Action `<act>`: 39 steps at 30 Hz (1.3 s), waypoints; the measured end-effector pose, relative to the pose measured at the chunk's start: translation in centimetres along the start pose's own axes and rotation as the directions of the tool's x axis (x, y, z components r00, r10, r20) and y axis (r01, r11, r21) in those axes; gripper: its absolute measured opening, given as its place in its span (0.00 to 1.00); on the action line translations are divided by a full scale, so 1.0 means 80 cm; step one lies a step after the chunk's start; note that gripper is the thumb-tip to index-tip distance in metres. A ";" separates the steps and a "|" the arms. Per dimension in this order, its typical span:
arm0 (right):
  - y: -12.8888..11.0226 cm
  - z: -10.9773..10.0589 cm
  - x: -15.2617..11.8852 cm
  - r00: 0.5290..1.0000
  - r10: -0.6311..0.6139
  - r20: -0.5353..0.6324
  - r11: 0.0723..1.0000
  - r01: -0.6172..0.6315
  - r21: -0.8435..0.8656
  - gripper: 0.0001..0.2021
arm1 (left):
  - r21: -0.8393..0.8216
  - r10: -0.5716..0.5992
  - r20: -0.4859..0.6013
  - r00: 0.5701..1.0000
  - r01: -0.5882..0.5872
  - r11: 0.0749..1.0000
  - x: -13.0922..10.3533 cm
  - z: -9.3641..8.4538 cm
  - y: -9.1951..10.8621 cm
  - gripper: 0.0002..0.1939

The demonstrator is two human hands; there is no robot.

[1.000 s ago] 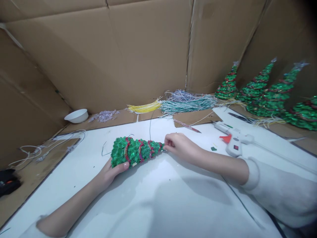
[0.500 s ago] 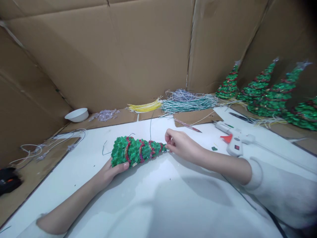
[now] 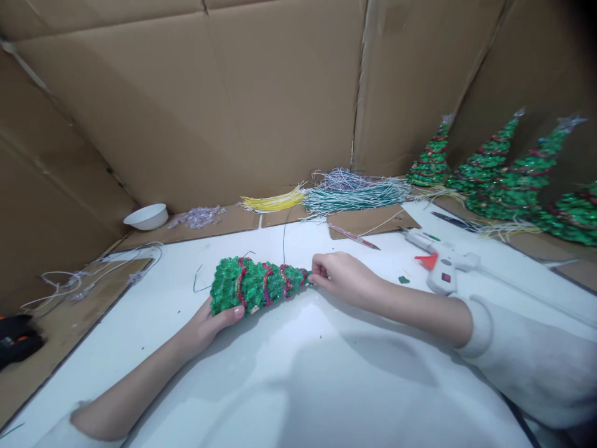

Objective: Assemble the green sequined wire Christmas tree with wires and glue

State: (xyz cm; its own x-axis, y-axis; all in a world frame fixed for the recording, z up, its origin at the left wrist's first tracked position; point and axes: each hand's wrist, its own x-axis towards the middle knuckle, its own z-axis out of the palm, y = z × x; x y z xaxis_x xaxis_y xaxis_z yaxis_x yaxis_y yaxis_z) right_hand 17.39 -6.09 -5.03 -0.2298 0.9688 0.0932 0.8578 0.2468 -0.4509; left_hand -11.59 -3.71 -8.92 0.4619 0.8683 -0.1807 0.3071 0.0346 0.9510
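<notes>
A small green glittery tree [image 3: 254, 283] with red garland bands lies on its side above the white tabletop [image 3: 280, 386], its tip toward the right. My left hand [image 3: 209, 320] holds its wide base from below, with the thumb over the near edge. At the narrow tip, my right hand [image 3: 326, 270] is closed in a pinch on the end of the tree. The fingertips hide the very point. A thin dark wire [image 3: 284, 239] stands up behind the tree.
A glue gun [image 3: 443, 264] with a red trigger lies on the right. Behind are yellow wires [image 3: 275, 200], green and white wires [image 3: 357, 198], a pointed tool [image 3: 354, 237] and a white bowl [image 3: 147, 216]. Several finished-looking trees [image 3: 429, 158] stand at the back right.
My right hand has shifted very slightly left and turned a little at the tree's tip. My left hand and the tree have barely moved.
</notes>
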 end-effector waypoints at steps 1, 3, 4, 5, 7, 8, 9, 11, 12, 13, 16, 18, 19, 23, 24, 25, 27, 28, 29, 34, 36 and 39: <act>0.000 0.002 0.000 1.000 -0.001 -0.003 1.000 0.002 0.016 0.06 | 0.005 -0.004 -0.001 1.000 0.004 1.000 -0.001 0.001 0.002 0.18; -0.001 0.004 0.000 1.000 -0.005 -0.006 0.999 0.005 0.044 0.06 | 0.019 -0.011 -0.018 1.000 0.011 1.000 -0.002 0.003 0.005 0.19; -0.001 0.003 0.000 1.000 -0.007 -0.005 0.999 0.008 0.050 0.06 | 0.026 -0.007 -0.037 0.999 0.008 1.000 -0.002 0.004 0.005 0.20; -0.002 0.002 -0.001 1.000 -0.014 0.001 0.999 0.014 0.053 0.06 | 0.031 0.001 -0.057 0.998 0.001 1.000 -0.001 0.005 0.004 0.21; -0.003 -0.004 -0.002 0.999 -0.030 0.023 0.998 0.029 0.053 0.05 | 0.038 0.026 -0.098 0.995 -0.022 0.999 0.000 0.006 0.002 0.23; -0.004 -0.007 -0.003 0.999 -0.038 0.034 0.998 0.036 0.052 0.04 | 0.042 0.043 -0.115 0.992 -0.039 0.998 0.000 0.006 0.002 0.25; -0.004 -0.010 -0.004 0.998 -0.042 0.041 0.998 0.040 0.052 0.03 | 0.047 0.057 -0.117 0.991 -0.052 0.998 0.001 0.006 0.002 0.25; -0.004 -0.015 -0.006 0.998 -0.043 0.044 0.998 0.041 0.051 0.03 | 0.065 0.054 -0.090 0.994 -0.048 0.997 0.001 0.006 0.005 0.26; -0.004 -0.016 -0.006 0.998 -0.042 0.043 0.998 0.040 0.049 0.04 | 0.072 0.043 -0.077 0.996 -0.037 0.997 0.001 0.006 0.007 0.26; -0.003 -0.016 -0.005 0.998 -0.040 0.042 0.998 0.038 0.049 0.05 | 0.076 0.031 -0.070 0.997 -0.026 0.997 0.001 0.006 0.009 0.26; 0.002 -0.009 -0.003 0.998 -0.046 0.036 0.996 0.043 0.081 0.07 | 0.074 0.013 -0.076 0.997 -0.007 0.997 0.000 0.007 0.016 0.26; 0.005 -0.001 -0.001 0.998 -0.064 -0.006 0.990 0.064 0.122 0.08 | 0.086 0.017 -0.086 0.996 -0.010 0.996 -0.002 0.010 0.020 0.23; 0.006 0.004 0.000 0.996 -0.080 -0.038 0.986 0.085 0.143 0.08 | 0.090 0.023 -0.101 0.995 -0.014 0.996 -0.003 0.012 0.022 0.22; 0.007 0.013 0.001 0.985 -0.107 -0.134 0.972 0.132 0.195 0.05 | 0.089 0.067 -0.211 0.975 -0.049 0.995 -0.006 0.021 0.030 0.21; 0.006 0.012 0.001 0.987 -0.092 -0.132 0.975 0.116 0.191 0.03 | 0.094 0.074 -0.228 0.971 -0.053 0.994 -0.006 0.022 0.031 0.21; 0.005 0.010 0.001 0.990 -0.071 -0.119 0.980 0.091 0.175 0.02 | 0.106 0.077 -0.231 0.970 -0.054 0.993 -0.006 0.023 0.032 0.21; 0.003 0.002 0.002 0.998 -0.027 -0.065 0.991 0.035 0.130 0.04 | 0.138 0.080 -0.206 0.975 -0.051 0.989 -0.005 0.021 0.032 0.22; 0.002 -0.003 0.002 0.999 -0.015 -0.029 0.994 0.018 0.110 0.05 | 0.156 0.079 -0.185 0.979 -0.050 0.986 -0.005 0.019 0.031 0.22; 0.002 -0.008 0.002 1.000 -0.012 0.006 0.996 0.012 0.094 0.05 | 0.175 0.078 -0.168 0.983 -0.048 0.983 -0.004 0.017 0.030 0.22; 0.003 -0.021 0.003 0.997 -0.036 0.061 0.995 0.031 0.093 0.04 | 0.257 0.114 -0.148 0.982 -0.073 0.964 -0.003 0.011 0.027 0.19; 0.004 -0.017 0.003 0.998 -0.042 0.056 0.993 0.035 0.115 0.06 | 0.262 0.137 -0.139 0.981 -0.097 0.960 -0.003 0.012 0.028 0.19; 0.006 -0.007 0.003 0.998 -0.060 0.023 0.987 0.056 0.154 0.07 | 0.257 0.149 -0.128 0.980 -0.113 0.960 -0.003 0.012 0.029 0.20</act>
State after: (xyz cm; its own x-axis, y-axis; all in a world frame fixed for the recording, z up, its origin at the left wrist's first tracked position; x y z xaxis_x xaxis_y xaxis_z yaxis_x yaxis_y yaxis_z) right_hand 18.01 -5.74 -4.73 -0.2911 0.9515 0.0995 0.7629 0.2936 -0.5760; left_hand -10.16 -4.31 -6.95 0.3922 0.9199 -0.0029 0.4568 -0.1920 0.8686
